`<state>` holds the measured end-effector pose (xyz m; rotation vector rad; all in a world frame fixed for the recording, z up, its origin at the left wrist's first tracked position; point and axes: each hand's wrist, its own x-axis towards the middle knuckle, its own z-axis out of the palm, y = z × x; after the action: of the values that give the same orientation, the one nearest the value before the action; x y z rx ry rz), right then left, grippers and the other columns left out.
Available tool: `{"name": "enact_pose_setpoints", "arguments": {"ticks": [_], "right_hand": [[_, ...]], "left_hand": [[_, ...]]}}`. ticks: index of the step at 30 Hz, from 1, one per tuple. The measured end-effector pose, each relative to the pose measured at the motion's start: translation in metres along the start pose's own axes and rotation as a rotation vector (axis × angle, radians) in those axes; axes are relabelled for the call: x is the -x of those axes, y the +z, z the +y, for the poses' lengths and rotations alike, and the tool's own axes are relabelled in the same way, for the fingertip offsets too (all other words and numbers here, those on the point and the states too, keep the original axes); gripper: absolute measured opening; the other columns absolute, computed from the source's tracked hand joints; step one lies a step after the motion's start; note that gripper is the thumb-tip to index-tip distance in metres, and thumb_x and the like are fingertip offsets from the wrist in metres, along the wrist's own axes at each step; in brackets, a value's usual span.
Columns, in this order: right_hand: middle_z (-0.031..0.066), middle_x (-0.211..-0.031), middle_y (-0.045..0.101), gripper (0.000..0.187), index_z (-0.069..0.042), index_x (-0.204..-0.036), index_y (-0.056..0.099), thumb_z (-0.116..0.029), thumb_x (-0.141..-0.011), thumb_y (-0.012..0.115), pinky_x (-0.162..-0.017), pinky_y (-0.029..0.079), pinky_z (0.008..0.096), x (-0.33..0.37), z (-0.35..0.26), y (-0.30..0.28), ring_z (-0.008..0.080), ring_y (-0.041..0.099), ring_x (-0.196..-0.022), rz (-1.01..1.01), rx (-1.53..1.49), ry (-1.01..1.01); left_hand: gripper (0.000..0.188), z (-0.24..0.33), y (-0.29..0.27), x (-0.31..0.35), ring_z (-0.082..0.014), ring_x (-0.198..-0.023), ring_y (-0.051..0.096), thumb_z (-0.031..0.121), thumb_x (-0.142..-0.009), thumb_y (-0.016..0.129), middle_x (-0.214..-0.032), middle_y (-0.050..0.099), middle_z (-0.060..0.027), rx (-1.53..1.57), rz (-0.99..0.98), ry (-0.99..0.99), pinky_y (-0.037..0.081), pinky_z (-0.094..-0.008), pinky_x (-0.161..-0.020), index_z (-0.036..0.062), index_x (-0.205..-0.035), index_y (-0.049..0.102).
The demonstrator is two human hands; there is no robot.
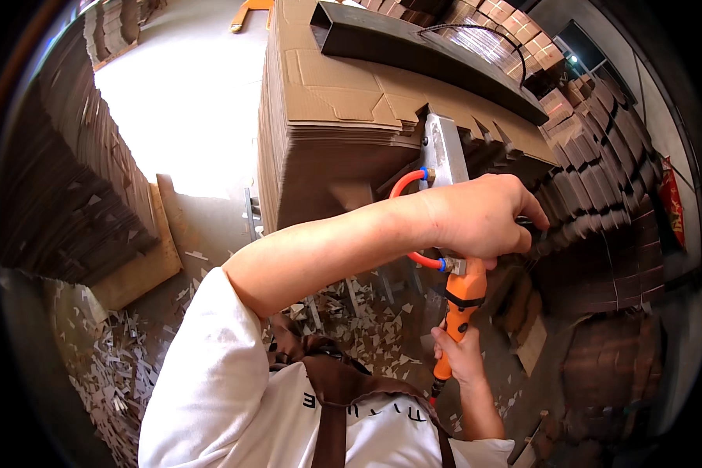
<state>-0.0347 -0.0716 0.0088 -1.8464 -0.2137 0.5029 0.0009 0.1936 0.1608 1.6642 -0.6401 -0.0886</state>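
Note:
An orange handheld power tool (465,292) with a long silver metal head (444,148) reaches up to the notched edge of a tall stack of flat brown cardboard sheets (343,101). My left hand (487,214) lies across the front of the tool, its fingers curled round a dark part at the right side that is mostly hidden. Lower down, my right hand (462,355) wraps round the orange grip, thumb on the near side. A red air hose (404,183) loops from the metal head, behind my left forearm, to a fitting near the orange body.
A black square metal tube (429,54) lies on top of the stack. Cardboard scraps (359,312) litter the floor. More stacked cardboard (78,179) stands at the left on a wooden pallet (144,269), and strapped bundles (600,156) are piled at the right.

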Motion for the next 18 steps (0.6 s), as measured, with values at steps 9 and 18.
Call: {"name": "enact_pose_setpoints", "arguments": {"ticks": [9,18], "right_hand": [[0.0008,-0.064,0.053,0.012,-0.002,-0.086,0.053,-0.006,-0.083,0.064,-0.045,0.041,0.0222,0.001,0.002,0.001,0.0081,0.051,-0.049,0.001,0.021,-0.002],[0.0013,-0.064,0.053,0.013,-0.002,-0.086,0.053,-0.005,-0.083,0.065,-0.046,0.042,0.0232,-0.003,0.004,0.003,0.0090,0.051,-0.049,0.027,0.001,0.005]], "left_hand": [[0.044,-0.001,0.004,-0.004,-0.0163,-0.061,0.065,0.008,-0.080,0.051,-0.067,0.065,-0.0126,-0.095,0.006,-0.018,0.053,-0.0303,-0.062,0.0004,-0.123,0.056],[0.044,0.000,0.003,-0.001,-0.0154,-0.061,0.065,0.008,-0.080,0.051,-0.067,0.065,-0.0124,-0.092,0.011,-0.015,0.052,-0.0286,-0.062,-0.0006,-0.122,0.056]]}}
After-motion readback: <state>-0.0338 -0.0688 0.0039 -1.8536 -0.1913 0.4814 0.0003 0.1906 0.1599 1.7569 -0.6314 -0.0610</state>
